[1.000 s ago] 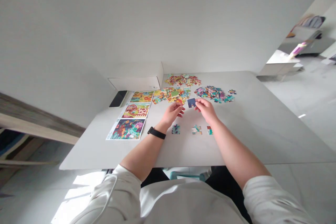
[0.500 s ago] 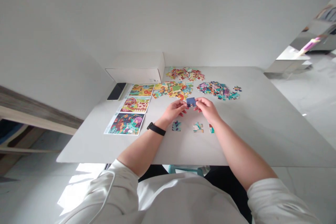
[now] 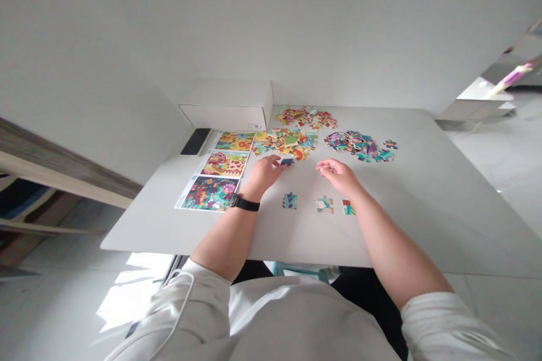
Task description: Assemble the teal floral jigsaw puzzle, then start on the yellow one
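My left hand point(image 3: 265, 172) pinches a dark blue puzzle piece point(image 3: 287, 162) just in front of the yellow-orange pile of pieces point(image 3: 285, 143). My right hand point(image 3: 336, 173) hovers beside it with loosely curled fingers and nothing in them. Three single pieces lie in a row near me: a blue-purple one point(image 3: 290, 201), a teal-and-white one point(image 3: 324, 204) and a red-and-teal one point(image 3: 348, 207), partly beside my right wrist. A black band is on my left wrist.
Two more piles lie further back, a red-orange pile point(image 3: 306, 117) and a purple-teal pile point(image 3: 358, 145). Three picture cards point(image 3: 224, 164) lie at the left, next to a black phone point(image 3: 195, 141) and a white box point(image 3: 231, 106). The white table point(image 3: 432, 203) ends at the wall.
The dark blue piece passed from both hands to my left hand alone, which moved it left and down toward the table. My right hand let go and drew slightly apart.
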A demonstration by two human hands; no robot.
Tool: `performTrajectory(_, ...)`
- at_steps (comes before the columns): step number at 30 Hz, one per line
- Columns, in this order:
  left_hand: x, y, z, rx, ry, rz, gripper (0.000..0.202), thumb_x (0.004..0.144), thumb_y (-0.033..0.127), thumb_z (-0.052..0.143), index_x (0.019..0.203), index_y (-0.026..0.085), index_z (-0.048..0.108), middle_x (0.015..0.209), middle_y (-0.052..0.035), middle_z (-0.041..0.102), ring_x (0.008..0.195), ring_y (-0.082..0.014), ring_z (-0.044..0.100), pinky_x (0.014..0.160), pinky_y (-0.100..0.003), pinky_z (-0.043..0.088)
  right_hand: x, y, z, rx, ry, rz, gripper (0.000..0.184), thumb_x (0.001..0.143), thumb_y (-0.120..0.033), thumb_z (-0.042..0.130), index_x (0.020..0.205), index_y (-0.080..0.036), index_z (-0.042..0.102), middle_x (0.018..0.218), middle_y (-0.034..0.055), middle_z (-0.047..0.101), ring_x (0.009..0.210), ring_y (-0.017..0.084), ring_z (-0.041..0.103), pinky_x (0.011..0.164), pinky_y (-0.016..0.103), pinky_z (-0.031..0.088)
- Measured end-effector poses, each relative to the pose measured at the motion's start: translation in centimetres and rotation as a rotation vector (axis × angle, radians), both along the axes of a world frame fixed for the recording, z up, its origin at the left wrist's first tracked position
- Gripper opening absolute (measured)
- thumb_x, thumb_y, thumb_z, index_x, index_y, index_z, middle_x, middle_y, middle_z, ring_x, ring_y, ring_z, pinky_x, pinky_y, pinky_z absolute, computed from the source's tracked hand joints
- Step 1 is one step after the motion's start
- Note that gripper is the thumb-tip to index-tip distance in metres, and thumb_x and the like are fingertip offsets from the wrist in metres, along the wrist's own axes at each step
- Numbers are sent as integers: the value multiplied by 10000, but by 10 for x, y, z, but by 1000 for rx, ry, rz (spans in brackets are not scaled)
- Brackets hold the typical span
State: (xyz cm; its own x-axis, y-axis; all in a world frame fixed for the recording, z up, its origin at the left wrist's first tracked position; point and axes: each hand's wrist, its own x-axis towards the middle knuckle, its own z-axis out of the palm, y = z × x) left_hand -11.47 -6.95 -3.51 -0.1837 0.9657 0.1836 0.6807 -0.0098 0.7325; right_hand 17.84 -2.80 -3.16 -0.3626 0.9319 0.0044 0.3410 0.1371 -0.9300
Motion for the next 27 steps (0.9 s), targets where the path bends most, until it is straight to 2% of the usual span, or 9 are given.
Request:
performTrajectory(3,-1,-3,1,84,157,-55,294,856,293,810,1140,214,804,1238,-136,778,1168,-334,717,1103,-461,534,4,-1,-1,85,-126,23,326,925,-398,705,1208,-254,778,1066,54,816,917,201,722,888,339,572)
performTrajectory(6,0,-2,-2,99,178,-182,250,838,228,795,1086,242,827,1277,-117,784,1262,-341,691,1215,-503,462,3,-7,2,131,-194,93,370,920,-328,715,1277,-267,785,1027,38,813,860,196,714,883,341,570)
performTrajectory(9,2,0,-8,74,130,-221,209,814,202,796,1008,262,846,1255,-106,810,1259,-351,700,1231,-522,454,-1,-13,5,150,-238,179,338,914,-293,716,1237,-272,814,1014,35,816,846,195,719,879,338,579)
performTrajectory(13,6,-1,-14,63,141,-265,223,824,239,806,1035,286,861,1306,-95,809,1324,-373,674,1248,-537,440,-5,-14,6,159,-263,203,283,920,-275,707,1174,-274,833,1035,42,828,884,203,741,883,337,582)
performTrajectory(17,8,-7,-6,78,174,-310,292,825,278,838,1116,290,852,1384,-107,769,1365,-382,644,1260,-549,420,-1,-12,9,179,-285,191,223,915,-256,706,1099,-267,833,1036,47,833,891,208,747,879,332,569)
performTrajectory(20,7,-13,7,75,201,-380,334,816,322,866,1145,279,831,1325,-113,768,1293,-354,671,1211,-506,461,6,-13,17,165,-341,226,125,930,-304,704,968,-257,814,915,27,817,828,199,729,804,306,544)
performTrajectory(23,6,-20,17,-35,235,-532,304,812,372,874,1094,269,828,1167,-88,786,1065,-290,729,1025,-397,551,15,-17,25,94,-383,299,113,931,-341,718,923,-256,791,833,4,793,771,185,713,733,282,518)
performTrajectory(25,8,-24,20,-122,242,-604,286,794,362,870,1061,271,824,1081,-61,789,943,-252,729,897,-343,559,19,-19,28,60,-422,331,60,882,-310,777,915,-261,787,832,-2,792,771,185,719,722,277,515)
performTrajectory(27,9,-26,21,-190,236,-645,260,772,341,860,1018,266,821,1003,-40,788,869,-228,721,802,-309,539,20,-20,29,55,-492,346,98,804,-250,852,876,-265,786,830,-3,792,761,189,720,705,278,511)
